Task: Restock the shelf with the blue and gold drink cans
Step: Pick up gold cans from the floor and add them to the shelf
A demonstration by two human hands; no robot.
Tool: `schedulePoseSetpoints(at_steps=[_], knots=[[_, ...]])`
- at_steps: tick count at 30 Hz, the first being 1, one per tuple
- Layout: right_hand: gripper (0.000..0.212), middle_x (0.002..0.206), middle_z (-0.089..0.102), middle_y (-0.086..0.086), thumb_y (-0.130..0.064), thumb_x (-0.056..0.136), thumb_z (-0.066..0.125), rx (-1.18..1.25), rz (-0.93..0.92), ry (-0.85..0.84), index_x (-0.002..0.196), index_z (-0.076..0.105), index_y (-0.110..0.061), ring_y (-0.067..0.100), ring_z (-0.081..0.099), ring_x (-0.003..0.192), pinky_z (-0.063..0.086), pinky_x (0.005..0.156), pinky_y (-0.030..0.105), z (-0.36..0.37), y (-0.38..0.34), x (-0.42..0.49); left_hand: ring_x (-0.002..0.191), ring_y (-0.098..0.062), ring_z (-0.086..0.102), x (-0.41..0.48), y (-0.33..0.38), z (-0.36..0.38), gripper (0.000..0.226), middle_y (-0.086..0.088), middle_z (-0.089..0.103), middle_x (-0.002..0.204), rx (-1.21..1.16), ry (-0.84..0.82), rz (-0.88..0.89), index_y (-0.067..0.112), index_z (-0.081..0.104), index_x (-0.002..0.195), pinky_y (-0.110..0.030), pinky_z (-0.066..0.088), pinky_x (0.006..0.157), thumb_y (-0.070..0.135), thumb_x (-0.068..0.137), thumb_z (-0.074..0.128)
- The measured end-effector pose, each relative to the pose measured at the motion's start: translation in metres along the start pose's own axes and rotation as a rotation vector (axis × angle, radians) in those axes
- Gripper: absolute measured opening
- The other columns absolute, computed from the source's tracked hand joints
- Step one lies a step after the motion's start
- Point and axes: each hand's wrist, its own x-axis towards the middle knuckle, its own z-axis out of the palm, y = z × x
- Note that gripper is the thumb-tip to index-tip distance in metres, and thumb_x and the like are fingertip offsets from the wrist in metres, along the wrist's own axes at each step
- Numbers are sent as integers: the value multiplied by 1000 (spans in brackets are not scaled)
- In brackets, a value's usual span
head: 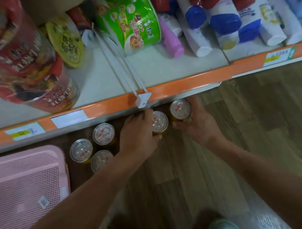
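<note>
below the orange shelf edge (181, 83), left hand (138, 136) grips one can (159, 122), right hand (200, 126) a second can (181, 109) at its 3 o'clock: likely the pickup step, next lifting both past that edge.

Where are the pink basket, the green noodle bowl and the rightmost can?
pink basket (16, 176), head view, mesh surface.
green noodle bowl (135, 23), head view, printed side.
rightmost can (180, 108), head view, lid.
</note>
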Motion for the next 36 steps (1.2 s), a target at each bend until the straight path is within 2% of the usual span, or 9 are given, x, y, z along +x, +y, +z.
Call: schedulePoseSetpoints(at_steps=[6, 13, 16, 19, 24, 28, 30, 33, 36], knots=[[67, 115, 65, -17, -34, 72, 88, 110, 49, -31, 126, 49, -37, 10, 62, 108, 52, 89, 33, -15, 5, -26, 117, -24, 57, -26, 8, 2, 75, -5, 61, 129, -174, 39, 88, 16, 45, 139, -43, 50, 96, 39, 78, 81], [53, 120, 68, -7, -35, 81, 79, 439, -9, -156, 128, 56, -32, 14, 64, 113, 53, 95, 36, -58, -12, -44, 109, 14, 53, -47, 27, -31, 64, 29, 59, 114, -838, -52, -81, 43, 46, 121, -8, 46, 85, 34, 74, 88], [48, 125, 68, -5, -39, 88, 67, 560, -19, -178, 134, 56, -27, 15, 65, 116, 53, 93, 33, -61, -19, -48, 105, 11, 61, -49, 28, -40, 59, 36, 63, 111, -1115, -118, -145, 39, 51, 120, -9, 50, 81, 25, 75, 88], [50, 134, 64, 4, -47, 92, 61, 717, 27, -206, 137, 55, -25, 26, 60, 125, 48, 103, 55, -55, -26, -51, 110, 1, 64, -52, 26, -43, 60, 20, 67, 120, -1289, -109, -190, 35, 52, 129, -14, 52, 83, 38, 75, 77], [54, 132, 64, 10, -61, 93, 55, 793, 97, -228, 136, 57, -27, 32, 62, 123, 46, 104, 62, -46, -39, -58, 116, -17, 66, -58, 19, -48, 65, 5, 67, 128, -1462, -126, -266, 34, 54, 134, -43, 55, 94, 51, 74, 73], [55, 120, 70, 15, -60, 100, 40, 822, 182, -230, 129, 63, -19, 35, 69, 109, 58, 83, 46, -37, -49, -64, 99, 3, 68, -64, 22, -55, 31, 8, 69, 109, -1436, -103, -278, 30, 56, 121, -16, 55, 78, 36, 93, 67], [59, 113, 74, 14, -60, 98, 36, 844, 241, -239, 125, 65, -17, 34, 72, 102, 60, 76, 41, -37, -54, -67, 102, -5, 69, -64, 23, -59, 34, 5, 71, 111, -1498, -114, -334, 30, 59, 118, -21, 56, 79, 41, 88, 72], [71, 111, 74, 16, -74, 87, 45, 844, 272, -316, 121, 66, -15, 34, 73, 101, 59, 83, 48, -38, -55, -69, 114, -28, 68, -64, 21, -59, 60, -7, 67, 126, -1576, -183, -345, 25, 55, 132, -49, 57, 90, 46, 80, 75], [97, 115, 72, 17, -83, 62, 70, 809, 267, -368, 128, 58, -13, 36, 72, 103, 59, 83, 49, -34, -53, -66, 110, -27, 70, -63, 21, -59, 64, -5, 70, 121, -1549, -168, -354, 26, 54, 132, -49, 59, 88, 39, 75, 81]])
